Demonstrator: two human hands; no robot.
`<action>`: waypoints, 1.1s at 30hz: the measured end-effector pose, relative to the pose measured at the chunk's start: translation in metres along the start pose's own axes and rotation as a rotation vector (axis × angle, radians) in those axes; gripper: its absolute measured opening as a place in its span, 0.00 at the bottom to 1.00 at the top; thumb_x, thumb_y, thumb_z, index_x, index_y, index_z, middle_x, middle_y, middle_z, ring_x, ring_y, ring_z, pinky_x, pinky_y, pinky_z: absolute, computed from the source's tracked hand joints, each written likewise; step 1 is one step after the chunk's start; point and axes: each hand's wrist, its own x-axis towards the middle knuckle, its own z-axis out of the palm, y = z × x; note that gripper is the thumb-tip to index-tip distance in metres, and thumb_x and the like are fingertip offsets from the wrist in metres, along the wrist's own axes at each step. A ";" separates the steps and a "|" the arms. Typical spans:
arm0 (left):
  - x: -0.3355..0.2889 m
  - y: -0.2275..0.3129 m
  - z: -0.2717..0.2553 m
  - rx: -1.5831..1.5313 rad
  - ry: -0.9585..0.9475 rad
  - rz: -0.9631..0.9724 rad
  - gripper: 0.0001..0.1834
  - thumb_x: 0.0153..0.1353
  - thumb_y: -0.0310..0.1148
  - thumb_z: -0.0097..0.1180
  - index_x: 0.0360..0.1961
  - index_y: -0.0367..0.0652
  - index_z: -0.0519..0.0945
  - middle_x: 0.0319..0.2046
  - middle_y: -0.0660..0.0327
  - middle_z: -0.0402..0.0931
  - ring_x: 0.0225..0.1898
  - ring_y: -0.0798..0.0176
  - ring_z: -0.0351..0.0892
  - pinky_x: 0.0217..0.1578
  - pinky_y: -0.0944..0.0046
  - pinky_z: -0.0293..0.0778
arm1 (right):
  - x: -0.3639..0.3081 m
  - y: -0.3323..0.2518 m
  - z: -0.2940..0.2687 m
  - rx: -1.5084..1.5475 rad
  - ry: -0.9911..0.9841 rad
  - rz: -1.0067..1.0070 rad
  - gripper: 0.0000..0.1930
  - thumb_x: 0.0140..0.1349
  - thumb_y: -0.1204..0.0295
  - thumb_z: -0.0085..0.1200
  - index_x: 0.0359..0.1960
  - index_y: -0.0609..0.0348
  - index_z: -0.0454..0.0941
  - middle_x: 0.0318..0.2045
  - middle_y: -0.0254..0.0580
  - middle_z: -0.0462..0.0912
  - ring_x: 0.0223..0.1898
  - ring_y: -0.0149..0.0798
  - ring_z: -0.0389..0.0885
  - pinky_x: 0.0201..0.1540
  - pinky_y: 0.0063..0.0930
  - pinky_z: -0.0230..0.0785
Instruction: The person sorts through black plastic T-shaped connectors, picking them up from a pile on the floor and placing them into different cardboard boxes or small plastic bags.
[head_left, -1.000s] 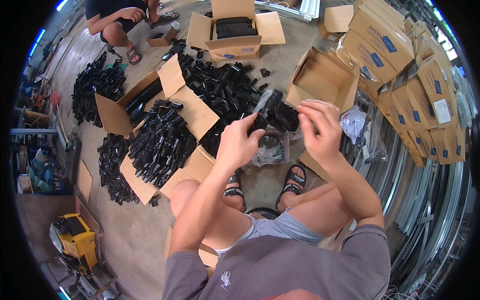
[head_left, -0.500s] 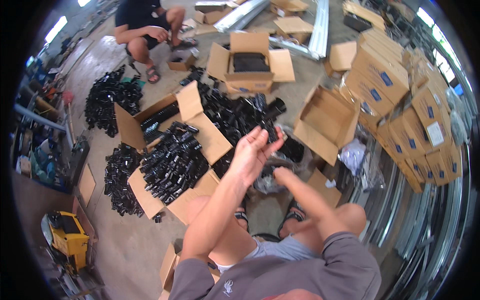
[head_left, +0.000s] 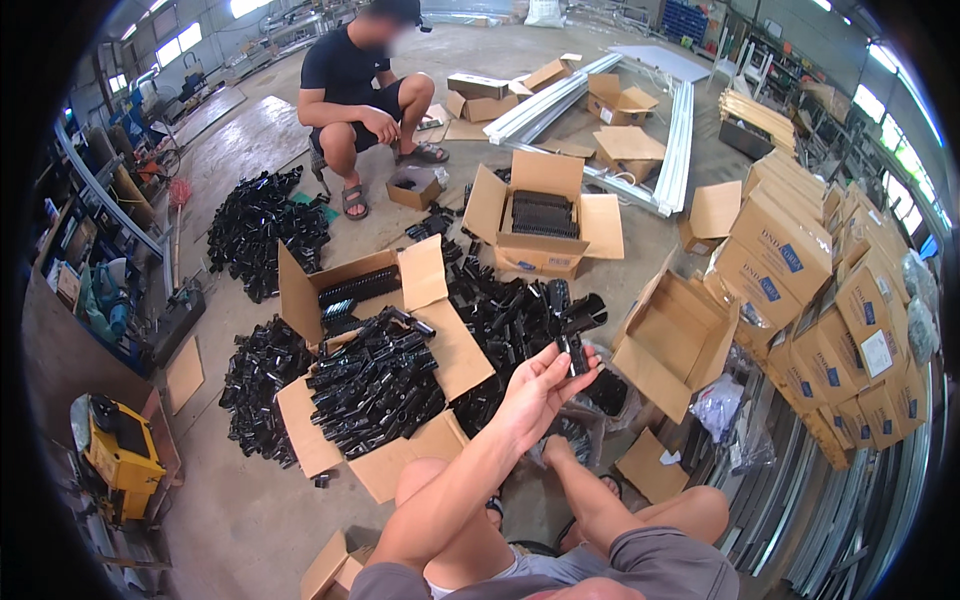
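My left hand [head_left: 543, 385] is closed on a shiny black fitting [head_left: 574, 350] with tube-like ends, pinched between thumb and fingers above a heap of similar black fittings [head_left: 495, 325]. Lower and nearer to me, my right hand [head_left: 553, 449] reaches down beside a container lined with clear plastic [head_left: 590, 425]. Its fingers are mostly hidden, so whether they grip anything cannot be made out. To the left, an opened cardboard box [head_left: 455, 350] has black fittings stacked inside and a large pile of them [head_left: 375, 380] spilling over its near flaps.
More black fittings lie in heaps at left [head_left: 262, 235]. Beyond stand a filled box [head_left: 540, 255] and a squatting person [head_left: 355, 95]. An open, tilted carton [head_left: 675, 330], stacked cartons [head_left: 775, 245] and metal profiles [head_left: 780, 530] occupy the right. A yellow machine [head_left: 130, 470] stands left.
The view has tilted up, showing more of the far floor and the other person. My left hand still holds the black fitting, turned slightly; my right hand stays low by the plastic-lined container.
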 end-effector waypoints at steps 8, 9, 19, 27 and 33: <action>0.001 -0.004 -0.002 0.003 0.010 0.008 0.15 0.73 0.29 0.47 0.57 0.32 0.73 0.54 0.54 0.77 0.54 0.60 0.79 0.58 0.61 0.78 | -0.007 0.004 -0.008 0.009 0.059 -0.064 0.16 0.50 0.73 0.59 0.42 0.65 0.85 0.47 0.62 0.83 0.52 0.57 0.82 0.53 0.45 0.75; 0.003 -0.003 -0.005 0.007 0.019 0.009 0.15 0.73 0.29 0.47 0.57 0.32 0.73 0.54 0.54 0.77 0.54 0.60 0.79 0.58 0.61 0.78 | -0.010 0.001 -0.012 0.064 0.085 -0.099 0.15 0.50 0.73 0.58 0.39 0.64 0.85 0.44 0.62 0.84 0.49 0.58 0.83 0.52 0.46 0.76; 0.016 -0.017 -0.015 0.032 0.105 0.246 0.16 0.73 0.29 0.47 0.58 0.33 0.72 0.54 0.54 0.77 0.55 0.60 0.78 0.60 0.59 0.76 | -0.097 -0.047 -0.217 0.287 0.609 -0.653 0.07 0.58 0.70 0.60 0.28 0.61 0.81 0.28 0.51 0.86 0.31 0.51 0.86 0.37 0.40 0.78; 0.008 -0.036 0.002 0.097 0.158 0.310 0.16 0.74 0.30 0.47 0.58 0.35 0.71 0.53 0.56 0.76 0.54 0.62 0.77 0.61 0.59 0.75 | -0.213 -0.087 -0.281 1.015 0.660 -0.957 0.08 0.59 0.76 0.64 0.40 0.62 0.86 0.34 0.41 0.87 0.35 0.31 0.82 0.37 0.25 0.73; 0.008 -0.047 0.001 0.213 0.180 0.323 0.13 0.74 0.29 0.47 0.56 0.38 0.72 0.54 0.61 0.75 0.53 0.68 0.77 0.57 0.61 0.77 | -0.204 -0.098 -0.278 0.920 0.759 -0.903 0.07 0.56 0.76 0.65 0.36 0.61 0.87 0.36 0.42 0.84 0.36 0.35 0.83 0.38 0.26 0.73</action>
